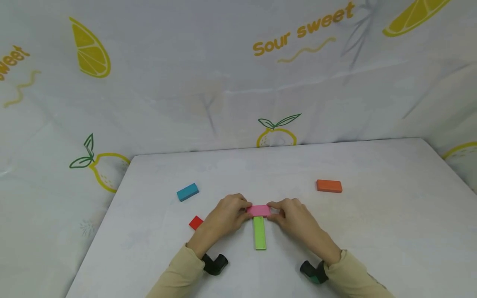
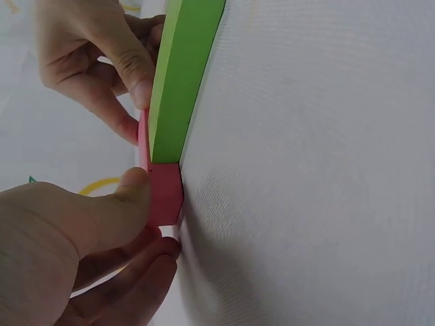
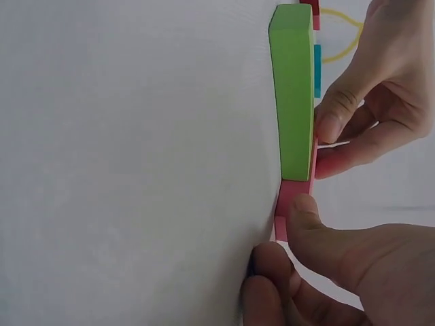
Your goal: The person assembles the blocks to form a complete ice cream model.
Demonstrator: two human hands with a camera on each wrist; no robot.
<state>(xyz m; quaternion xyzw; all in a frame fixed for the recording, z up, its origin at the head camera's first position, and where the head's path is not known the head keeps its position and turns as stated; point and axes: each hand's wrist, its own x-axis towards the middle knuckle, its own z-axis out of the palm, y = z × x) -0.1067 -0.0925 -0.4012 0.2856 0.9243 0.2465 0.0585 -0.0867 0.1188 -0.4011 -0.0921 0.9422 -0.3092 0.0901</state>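
Observation:
A pink block (image 1: 258,210) lies crosswise at the far end of a green block (image 1: 259,234), the two making a T on the table. My left hand (image 1: 230,212) pinches the pink block's left end between thumb and fingers. At its right end, my right hand (image 1: 294,217) grips it the same way. In the left wrist view the green block (image 2: 183,81) meets the side of the pink block (image 2: 164,193), both flat on the cloth. The right wrist view shows the green block (image 3: 293,95) with its end against the pink one (image 3: 293,195).
A blue block (image 1: 188,192) lies farther back on the left. Partly behind my left wrist is a red block (image 1: 195,222). An orange block (image 1: 329,186) sits at the back right. The white table (image 1: 391,207) ends at a lemon-printed curtain (image 1: 167,82).

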